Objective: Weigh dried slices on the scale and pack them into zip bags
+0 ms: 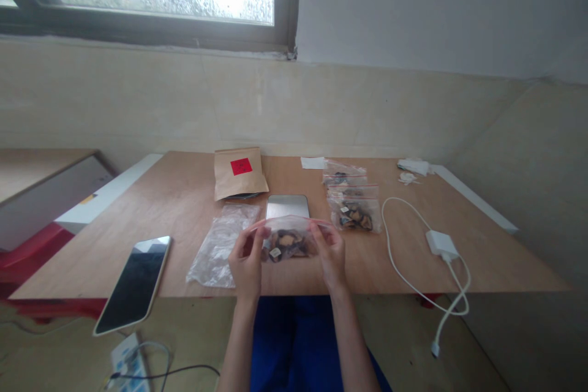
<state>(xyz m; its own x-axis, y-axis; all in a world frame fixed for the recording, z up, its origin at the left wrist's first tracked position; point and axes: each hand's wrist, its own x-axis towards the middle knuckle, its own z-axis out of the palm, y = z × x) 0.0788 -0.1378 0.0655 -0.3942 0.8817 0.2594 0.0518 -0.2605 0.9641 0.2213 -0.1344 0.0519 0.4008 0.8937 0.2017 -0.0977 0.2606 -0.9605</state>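
Left hand (247, 260): raised upright at the near table edge, forearm rising from 6 o'clock, fingers curled and pinching the left upper corner of a small clear plastic zip bag with a red seal strip, filled with dark dried slices (289, 242). Right hand (331, 254): mirrored pose, forearm from 6 o'clock, fingertips closed on the bag's right upper corner. The bag hangs between both grips, its seal strip level with the fingertips, its contents sagging below them, held just above the pale plywood table (184, 196). At 12 o'clock from the bag, just behind it: a flat silver metal scale platform (287, 206). At 9 o'clock, just beside the left hand: a stack of empty clear plastic bags (220, 245). At 11 o'clock, farther back: a brown kraft paper pouch with a red square label (239, 173). At 2 o'clock: several filled clear zip bags (351, 202) lying in an overlapping row. At 3 o'clock, well apart: a white power adapter with white cable (441, 244). At 8 o'clock: a dark-screened smartphone (134, 283) overhanging the table edge.
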